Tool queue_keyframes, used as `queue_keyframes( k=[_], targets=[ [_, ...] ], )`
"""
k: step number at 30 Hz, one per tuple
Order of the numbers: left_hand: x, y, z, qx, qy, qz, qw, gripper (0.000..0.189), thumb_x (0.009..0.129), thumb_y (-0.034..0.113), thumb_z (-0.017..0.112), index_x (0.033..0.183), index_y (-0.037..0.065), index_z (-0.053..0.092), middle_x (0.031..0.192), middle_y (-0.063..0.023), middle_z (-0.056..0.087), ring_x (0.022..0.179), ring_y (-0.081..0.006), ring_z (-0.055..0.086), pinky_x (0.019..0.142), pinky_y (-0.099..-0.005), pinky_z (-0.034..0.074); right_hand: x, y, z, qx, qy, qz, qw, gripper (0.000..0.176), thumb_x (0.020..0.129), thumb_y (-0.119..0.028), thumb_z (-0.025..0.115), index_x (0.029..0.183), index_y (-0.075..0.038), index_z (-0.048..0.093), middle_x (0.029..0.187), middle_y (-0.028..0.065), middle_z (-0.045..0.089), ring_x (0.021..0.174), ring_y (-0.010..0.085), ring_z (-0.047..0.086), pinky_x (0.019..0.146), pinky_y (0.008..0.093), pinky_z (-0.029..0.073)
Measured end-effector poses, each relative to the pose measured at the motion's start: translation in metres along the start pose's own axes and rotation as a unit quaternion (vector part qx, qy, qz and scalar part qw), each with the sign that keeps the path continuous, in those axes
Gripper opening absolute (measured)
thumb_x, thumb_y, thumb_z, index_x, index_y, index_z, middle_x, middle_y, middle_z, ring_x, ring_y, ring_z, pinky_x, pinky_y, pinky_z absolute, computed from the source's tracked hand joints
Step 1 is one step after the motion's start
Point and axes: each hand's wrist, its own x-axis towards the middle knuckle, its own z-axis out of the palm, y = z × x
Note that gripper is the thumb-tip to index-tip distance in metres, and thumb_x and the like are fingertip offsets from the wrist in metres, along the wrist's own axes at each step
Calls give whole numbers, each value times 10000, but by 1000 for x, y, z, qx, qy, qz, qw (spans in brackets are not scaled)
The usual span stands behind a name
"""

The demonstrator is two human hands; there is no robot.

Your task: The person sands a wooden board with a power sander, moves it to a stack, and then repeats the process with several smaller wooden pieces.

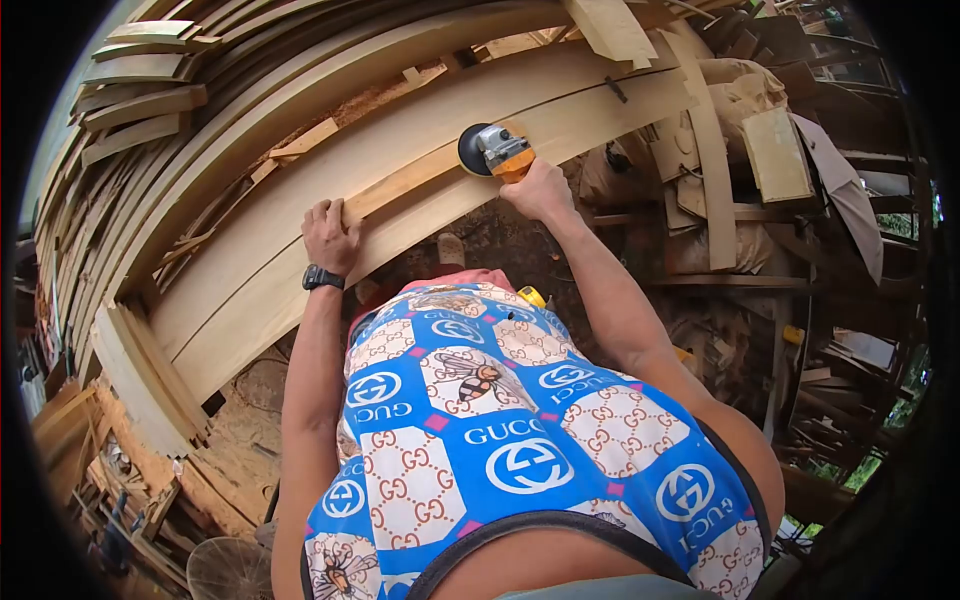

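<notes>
My right hand (540, 192) is wrapped round the orange body of an angle grinder (508, 150) with a grey metal head. Its dark round sanding disc (472, 150) lies over a narrow wooden strip (405, 182). At the near-left end of that strip, my left hand (330, 238) grips it with bent fingers, a black watch on the wrist. Beneath the strip are wide pale planks (255, 275), with a dark gap running lengthwise between them. Whether the disc is spinning cannot be seen.
Long boards (200, 150) are stacked along the far side, with short offcuts (145, 95) piled at upper left. A curved board (712, 160) crosses the planks' right end. Stacked short boards (145, 385) stand at their left end. Scrap wood and sacks (740, 100) crowd the right.
</notes>
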Motion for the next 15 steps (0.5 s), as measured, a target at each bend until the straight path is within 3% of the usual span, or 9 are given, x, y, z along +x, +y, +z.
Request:
queue_keyframes(
  k=[1,9,15],
  targets=[
    [0,-1,1,-2,-3,-2,1000,525,766,247,852,1232,75,681,1236,-139,640,1150,-347,579,975,-480,470,9,10,1,-3,35,-3,999,551,707,-358,797,1069,53,732,1087,309,738,1068,434,723,948,491,577],
    [-1,4,1,-2,-1,-8,1000,527,772,208,852,1250,81,670,1243,-135,631,1157,-351,574,992,-480,464,60,35,-24,17,81,34,996,598,655,-375,826,1046,70,737,1105,287,747,1092,394,728,945,444,573],
    [-1,7,0,-3,1,-17,1000,524,772,213,855,1244,83,669,1241,-130,633,1162,-351,571,996,-479,463,75,33,-25,6,73,29,997,602,676,-366,813,1092,61,737,1119,283,746,1088,386,731,955,442,572]
  ],
)
